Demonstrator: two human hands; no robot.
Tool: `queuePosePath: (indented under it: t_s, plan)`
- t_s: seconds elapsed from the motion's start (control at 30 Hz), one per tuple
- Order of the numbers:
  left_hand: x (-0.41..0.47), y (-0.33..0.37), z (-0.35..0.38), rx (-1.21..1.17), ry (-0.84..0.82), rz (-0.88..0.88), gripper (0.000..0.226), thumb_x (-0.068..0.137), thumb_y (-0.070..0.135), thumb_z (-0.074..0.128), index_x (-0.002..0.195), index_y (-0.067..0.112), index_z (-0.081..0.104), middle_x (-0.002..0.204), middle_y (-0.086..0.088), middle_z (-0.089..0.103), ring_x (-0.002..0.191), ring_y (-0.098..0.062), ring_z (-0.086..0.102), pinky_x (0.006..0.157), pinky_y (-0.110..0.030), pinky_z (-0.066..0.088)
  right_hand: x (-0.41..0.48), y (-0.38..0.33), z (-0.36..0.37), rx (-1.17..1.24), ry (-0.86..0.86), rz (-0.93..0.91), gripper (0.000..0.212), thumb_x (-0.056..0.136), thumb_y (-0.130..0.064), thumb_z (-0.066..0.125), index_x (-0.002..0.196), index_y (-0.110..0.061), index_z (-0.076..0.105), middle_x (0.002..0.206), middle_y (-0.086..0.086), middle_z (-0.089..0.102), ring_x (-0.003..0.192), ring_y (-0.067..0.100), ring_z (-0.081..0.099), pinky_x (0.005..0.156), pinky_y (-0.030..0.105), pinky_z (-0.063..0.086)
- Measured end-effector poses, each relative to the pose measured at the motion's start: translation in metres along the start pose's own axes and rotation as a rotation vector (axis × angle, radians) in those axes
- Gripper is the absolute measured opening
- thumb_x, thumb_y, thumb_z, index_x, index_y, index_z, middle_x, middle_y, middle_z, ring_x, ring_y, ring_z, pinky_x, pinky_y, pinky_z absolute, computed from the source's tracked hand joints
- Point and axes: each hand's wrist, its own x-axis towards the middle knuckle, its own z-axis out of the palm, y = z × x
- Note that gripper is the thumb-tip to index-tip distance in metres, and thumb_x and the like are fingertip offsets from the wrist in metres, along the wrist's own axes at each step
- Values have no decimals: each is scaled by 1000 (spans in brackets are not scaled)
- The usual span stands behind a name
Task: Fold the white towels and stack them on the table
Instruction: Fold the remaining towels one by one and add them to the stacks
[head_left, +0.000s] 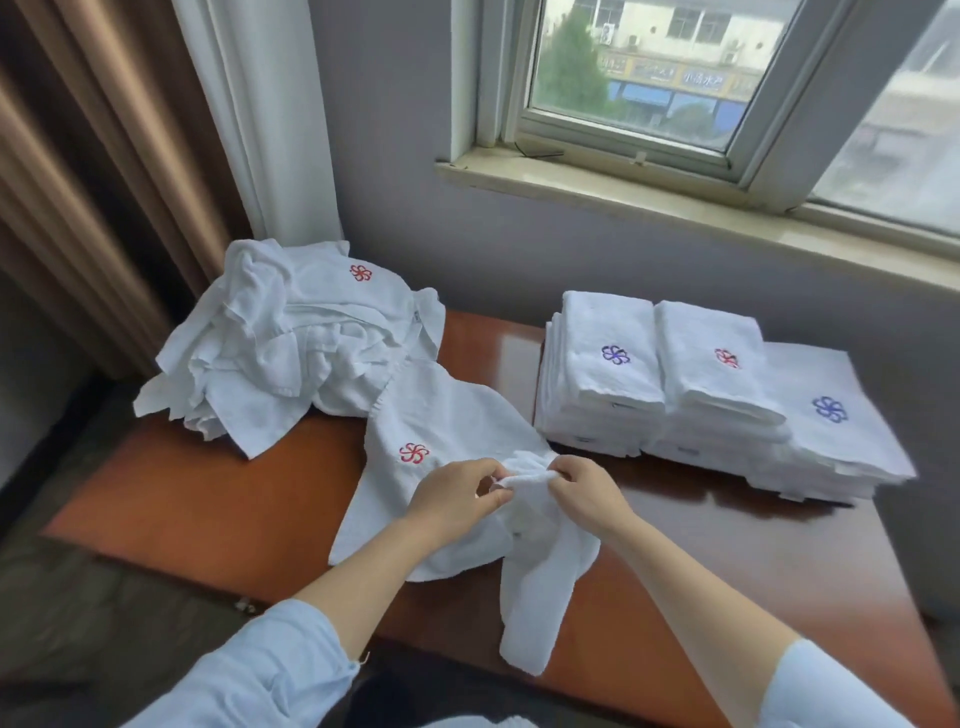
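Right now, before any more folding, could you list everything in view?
held towel: one, white, table's near middle, bunched.
unfolded towel pile: one heap, white, red flower emblems, table's far left.
folded towel stacks: three, white, blue or red emblems, table's right.
table: one, reddish-brown, under the towels.
brown curtain: one, brown, far left.
white curtain: one, white, beside the brown curtain.
window: one, grey frame, wall behind table.
left hand: one, pinches the held towel.
right hand: one, pinches the held towel.

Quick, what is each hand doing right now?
Left hand: pinching the bunched edge of the white terry towel.
Right hand: pinching the same towel edge.
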Motion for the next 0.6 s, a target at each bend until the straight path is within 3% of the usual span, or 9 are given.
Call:
queuePosePath:
  t_s: [0.2,0.3,0.37,0.47,0.6]
  plan:
    - [-15,11,46,-58,-97,-70,11,89,52,60,97,43,63,96,23,67,93,7,59,81,-27,52,-26,45,-11,-57,-19,74,16,84,-14,44,75,-22,54,73,-6,56,73,18,54,58,31,36]
    - [-22,10,53,-62,-97,-86,21,88,58,59,103,44,65,100,28,66,98,9,58,84,-27,51,-32,47,-13,-84,8,78,16,82,-19,48,88,-29,59,94,-8,62,91,19,58,72,32,44]
    - [-27,7,51,-66,-78,-102,24,87,59,59,106,44,64,102,28,65,100,8,57,87,-26,51,-34,40,-10,-58,125,3,18,81,-21,53,92,-30,63,105,-10,63,102,15,56,86,35,45]
    - [-33,-5,42,-58,-43,-148,20,89,52,62,108,45,63,105,25,63,102,6,57,88,-27,51,-31,18,0,-10,221,-162,18,79,-21,59,93,-29,66,103,-13,66,103,12,55,89,31,43]
    - [-38,-30,22,-34,9,-219,19,90,42,63,109,40,64,106,23,61,104,3,56,87,-26,49,-18,-11,28,-80,35,-226,32,83,-23,61,113,-29,65,122,-13,64,117,11,53,93,28,42]
